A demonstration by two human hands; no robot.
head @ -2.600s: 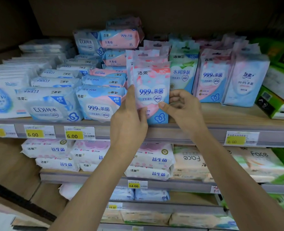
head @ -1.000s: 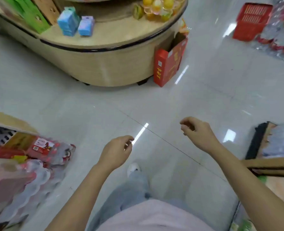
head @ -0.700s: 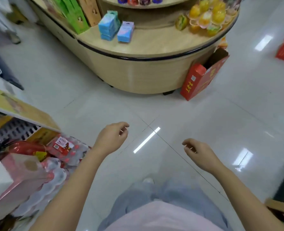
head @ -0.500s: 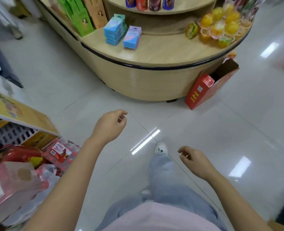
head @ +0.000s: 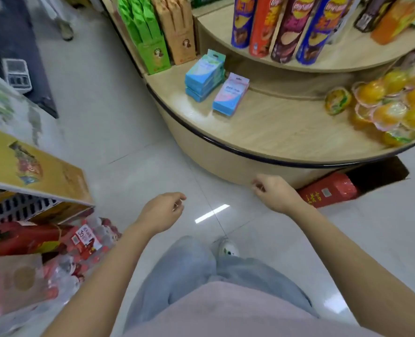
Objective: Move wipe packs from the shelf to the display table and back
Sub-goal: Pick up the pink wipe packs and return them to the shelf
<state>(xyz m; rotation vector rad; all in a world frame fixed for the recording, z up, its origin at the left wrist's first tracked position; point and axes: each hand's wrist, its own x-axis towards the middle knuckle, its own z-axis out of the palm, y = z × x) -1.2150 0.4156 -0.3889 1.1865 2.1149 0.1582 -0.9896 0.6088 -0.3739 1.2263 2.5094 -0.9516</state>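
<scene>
A stack of blue-green wipe packs (head: 205, 76) and a pink-and-blue wipe pack (head: 230, 93) lie on the lower tier of the round wooden display table (head: 262, 132). My left hand (head: 161, 211) hangs over the floor with loosely curled fingers and holds nothing. My right hand (head: 274, 192) is also loosely curled and holds nothing, just in front of the table's base. Both hands are well below and short of the packs. The shelf of wipes is out of view.
Chip cans (head: 286, 25) stand on the upper tier, jelly cups (head: 394, 105) at the table's right, green and tan boxes (head: 157, 32) at its left. A red carton (head: 328, 192) lies at the table's foot. Stacked goods and bottled packs (head: 55, 246) fill the left.
I have turned from the wipe shelf and walked toward the round table, which is now much closer. Both hands hold nothing and swing in front of me.
</scene>
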